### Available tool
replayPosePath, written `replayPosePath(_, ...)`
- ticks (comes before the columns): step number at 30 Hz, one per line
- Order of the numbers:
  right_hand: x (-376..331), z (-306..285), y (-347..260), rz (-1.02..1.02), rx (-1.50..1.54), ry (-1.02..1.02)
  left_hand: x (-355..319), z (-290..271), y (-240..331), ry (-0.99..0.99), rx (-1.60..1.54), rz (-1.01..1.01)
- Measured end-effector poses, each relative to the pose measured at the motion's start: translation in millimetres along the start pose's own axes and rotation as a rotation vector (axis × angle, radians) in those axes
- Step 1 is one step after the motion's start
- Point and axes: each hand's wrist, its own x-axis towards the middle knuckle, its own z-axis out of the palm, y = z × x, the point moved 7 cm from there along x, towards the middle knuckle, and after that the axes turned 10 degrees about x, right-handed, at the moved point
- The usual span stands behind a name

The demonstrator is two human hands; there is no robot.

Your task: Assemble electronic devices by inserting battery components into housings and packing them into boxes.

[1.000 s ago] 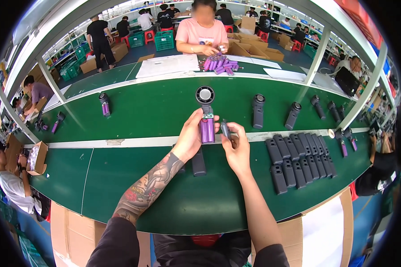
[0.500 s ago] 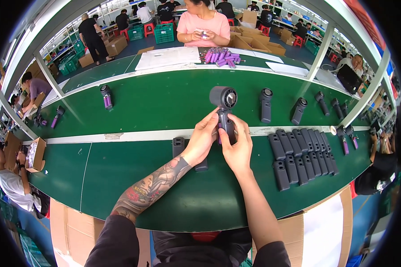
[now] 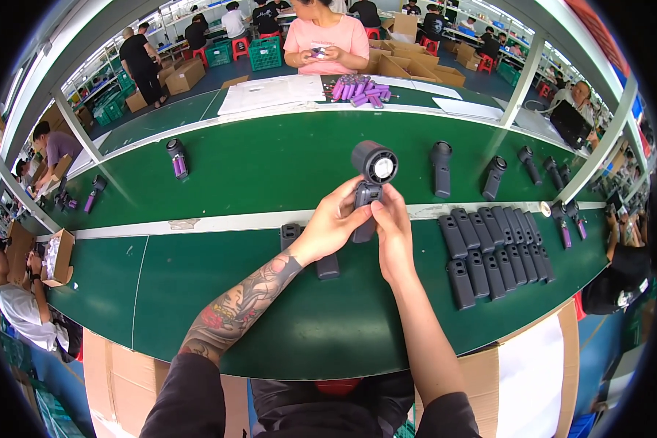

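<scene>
Between my two hands stands a dark grey handheld fan [image 3: 374, 163], upright, its round head above my fingers. My left hand [image 3: 330, 225] wraps the handle from the left, thumb across its front. From the other side my right hand [image 3: 392, 235] closes on it, with the thumb pressed to the handle just below the neck. Fingers hide part of the handle; the visible front is grey casing. Two grey handle shells lie by my left forearm: one shell [image 3: 290, 234] behind it, another shell [image 3: 328, 267] under my wrist.
Rows of grey handle shells [image 3: 477, 271] lie on the green bench at right. Several fans, including one fan [image 3: 442, 169], rest beyond the white rail [image 3: 255, 220]. A fan with purple cells [image 3: 178, 160] lies at far left. Purple cells [image 3: 358, 89] are piled before a person opposite.
The fan's head has tilted and shifted slightly right. Purple that showed in the handle is now out of sight. My left thumb has come across the handle's front.
</scene>
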Motion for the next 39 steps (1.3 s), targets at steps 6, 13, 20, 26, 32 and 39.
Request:
replayPosePath(6, 3, -3, -1, 0.213, 0.127, -0.120, -2, 9, 0, -0.033, 0.055, 0.037)
replayPosePath(13, 0, -7, 6, 0.274, 0.181, -0.045, -8, 11, 2, -0.054, 0.223, -0.013)
replayPosePath(20, 1, -8, 2, 0.222, 0.038, -0.049, -6, 5, 5, -0.073, 0.153, -0.020)
replayPosePath(26, -6, 16, -9, 0.105, -0.239, -0.226, 0, -3, -14, 0.039, -0.207, -0.159)
replayPosePath(32, -6, 11, -8, -0.084, -0.539, -0.189, -2, -2, 2, 0.093, 0.602, 0.117)
replayPosePath(39, -13, 25, -6, -0.243, -0.674, -0.222, -6, -1, -4, 0.066, 0.160, -0.094)
